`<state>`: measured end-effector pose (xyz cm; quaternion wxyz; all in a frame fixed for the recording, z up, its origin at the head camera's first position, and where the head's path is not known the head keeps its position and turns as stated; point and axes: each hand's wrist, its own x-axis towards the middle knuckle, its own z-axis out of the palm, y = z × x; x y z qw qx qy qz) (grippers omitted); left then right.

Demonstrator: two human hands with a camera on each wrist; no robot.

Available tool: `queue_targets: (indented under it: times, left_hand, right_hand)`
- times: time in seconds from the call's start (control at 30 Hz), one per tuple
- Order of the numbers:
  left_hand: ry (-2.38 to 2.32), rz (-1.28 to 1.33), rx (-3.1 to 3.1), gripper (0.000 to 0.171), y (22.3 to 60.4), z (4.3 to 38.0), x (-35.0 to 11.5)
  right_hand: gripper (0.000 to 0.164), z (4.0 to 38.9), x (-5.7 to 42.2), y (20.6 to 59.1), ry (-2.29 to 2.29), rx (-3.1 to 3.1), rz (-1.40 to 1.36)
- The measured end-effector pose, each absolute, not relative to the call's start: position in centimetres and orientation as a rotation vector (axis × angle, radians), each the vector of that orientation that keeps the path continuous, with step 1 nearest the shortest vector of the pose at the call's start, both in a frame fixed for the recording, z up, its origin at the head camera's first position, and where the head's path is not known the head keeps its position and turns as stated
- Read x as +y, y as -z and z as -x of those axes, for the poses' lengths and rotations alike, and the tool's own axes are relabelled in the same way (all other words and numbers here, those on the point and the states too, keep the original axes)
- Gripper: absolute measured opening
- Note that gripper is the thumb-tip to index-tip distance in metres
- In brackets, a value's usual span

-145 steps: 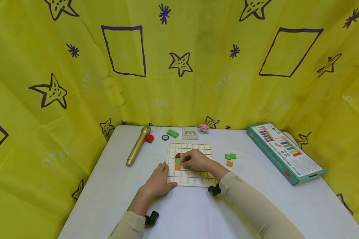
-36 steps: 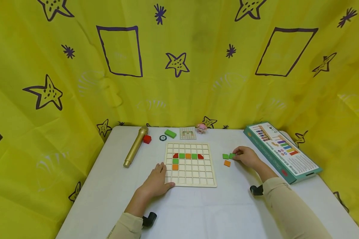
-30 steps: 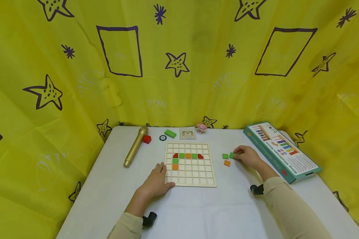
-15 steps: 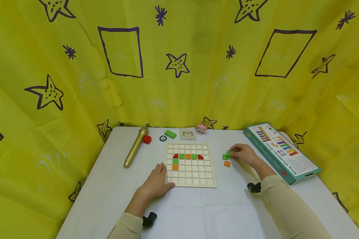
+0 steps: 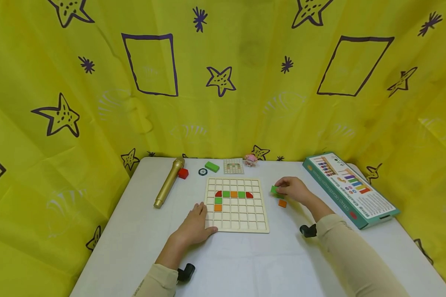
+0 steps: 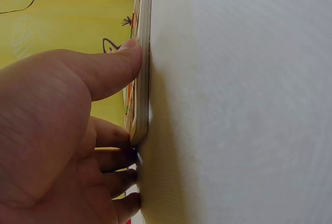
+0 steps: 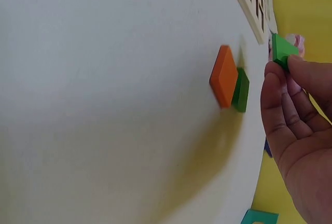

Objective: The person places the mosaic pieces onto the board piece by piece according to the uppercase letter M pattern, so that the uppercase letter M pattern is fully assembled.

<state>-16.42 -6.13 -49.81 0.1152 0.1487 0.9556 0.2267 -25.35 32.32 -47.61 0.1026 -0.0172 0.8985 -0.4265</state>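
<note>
A wooden grid board (image 5: 241, 218) lies on the white table. Across one row run a red quarter-round tile (image 5: 218, 194), green, orange and green squares, and another red quarter-round (image 5: 249, 195); a green square and an orange square (image 5: 218, 207) continue down from the left end. My left hand (image 5: 194, 225) rests at the board's near-left corner, thumb on its front edge, fingers along the side. Right of the board, my right hand (image 5: 295, 189) pinches a green square tile (image 7: 282, 49) between thumb and fingers, raised over the table. Below it lie an orange tile (image 7: 224, 76) and another green tile (image 7: 241, 92).
Behind the board are a pattern card (image 5: 233, 166), a pink figurine (image 5: 250, 160), a green block (image 5: 212, 166) and a small round disc (image 5: 202, 172). A gold microphone (image 5: 169, 183) and red cube (image 5: 183, 173) lie left; a game box (image 5: 351, 189) lies right.
Earlier my right hand was over the board, where more tiles now show in the row. It then took a green tile on the right, lifted it and moved left. My left hand stayed put.
</note>
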Motion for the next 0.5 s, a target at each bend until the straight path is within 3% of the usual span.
queue_targets:
  times: [0.5]
  left_hand:
    - [-0.667, -0.417, 2.795, 0.093, 50.0, 16.4, -6.1]
  right_hand:
    - [0.012, 26.0, 27.8, 47.3, 1.298, 2.562, 0.112]
